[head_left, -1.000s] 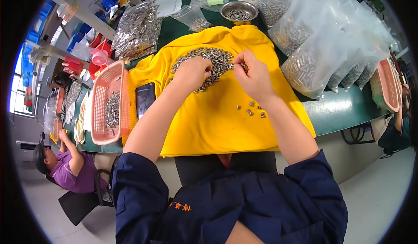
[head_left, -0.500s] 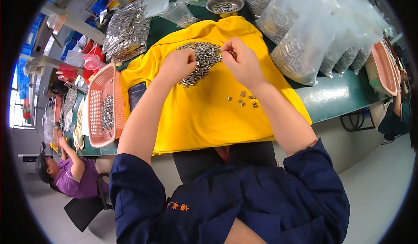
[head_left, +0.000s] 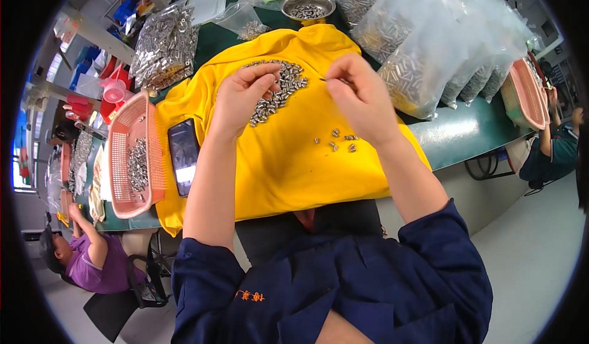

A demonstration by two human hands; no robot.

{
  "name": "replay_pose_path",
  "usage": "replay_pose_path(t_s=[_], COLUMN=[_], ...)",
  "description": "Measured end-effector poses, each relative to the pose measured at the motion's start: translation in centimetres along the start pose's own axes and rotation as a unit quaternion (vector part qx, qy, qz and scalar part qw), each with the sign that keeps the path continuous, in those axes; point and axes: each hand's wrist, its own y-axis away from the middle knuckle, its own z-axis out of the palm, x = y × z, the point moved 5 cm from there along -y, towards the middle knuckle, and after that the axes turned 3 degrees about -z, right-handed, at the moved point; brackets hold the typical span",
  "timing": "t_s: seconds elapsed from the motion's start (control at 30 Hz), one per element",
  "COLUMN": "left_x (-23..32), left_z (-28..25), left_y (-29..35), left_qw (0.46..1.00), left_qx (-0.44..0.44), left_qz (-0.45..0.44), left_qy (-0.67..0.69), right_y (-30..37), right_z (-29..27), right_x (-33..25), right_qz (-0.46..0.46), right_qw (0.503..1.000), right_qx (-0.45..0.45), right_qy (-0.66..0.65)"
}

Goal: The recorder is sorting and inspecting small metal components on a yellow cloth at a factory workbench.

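Observation:
A heap of small silvery metal cylinders [head_left: 288, 86] lies on a yellow cloth [head_left: 276, 166]. My left hand [head_left: 242, 95] hovers over the heap's left side, thumb and forefinger pinched together; whatever they hold is too small to name. To the right of the heap my right hand [head_left: 363, 98] is closed, and a small dark metal piece [head_left: 323, 79] pokes out between thumb and forefinger. More metal shows in the curl of its fingers. Several loose cylinders [head_left: 334, 133] are scattered on the cloth nearer to me, below the right hand.
On the left stand a pink basket [head_left: 115, 166] with metal parts and a dark phone [head_left: 183, 154]. Behind the cloth are a steel bowl [head_left: 308, 6] and a bag of parts [head_left: 164, 46]. Large filled bags [head_left: 411, 74] crowd the right. People sit at both sides.
My hands have moved apart: the right one away from the heap to the right, the left one slightly left with its fingers turned more toward the right. The view has shifted a little.

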Motion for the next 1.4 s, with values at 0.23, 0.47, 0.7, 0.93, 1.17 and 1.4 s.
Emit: replay_pose_path(t_s=[0.23,0.47,0.7,0.93,1.17,1.4], left_x=[-2.8,-3.9,-4.2,-3.9,-3.9,-3.4], left_z=[0.5,1.4,1.5,1.4,1.5,1.8], left_y=[0.9,1.2,1.4,1.5,1.7,1.8], left_qw=[0.986,0.972,0.975,0.982,0.987,0.999], left_qx=[-0.036,-0.063,-0.061,-0.054,-0.056,-0.021], left_qz=[-0.017,-0.034,-0.034,-0.033,-0.027,-0.023], left_qy=[0.161,0.223,0.209,0.176,0.149,0.044], right_y=[-2.0,-1.5,-1.2,-0.9,-0.9,-0.8], right_z=[2.2,3.1,3.0,3.2,3.4,3.7], right_x=[2.3,4.4,4.4,4.2,3.4,3.7], right_qz=[0.044,0.059,0.052,0.051,-0.03,-0.06], right_qw=[0.997,0.993,0.992,0.991,0.988,0.958], right_qx=[-0.065,-0.101,-0.114,-0.123,-0.105,-0.114], right_qy=[0.02,0.012,0.032,0.035,0.112,0.257])
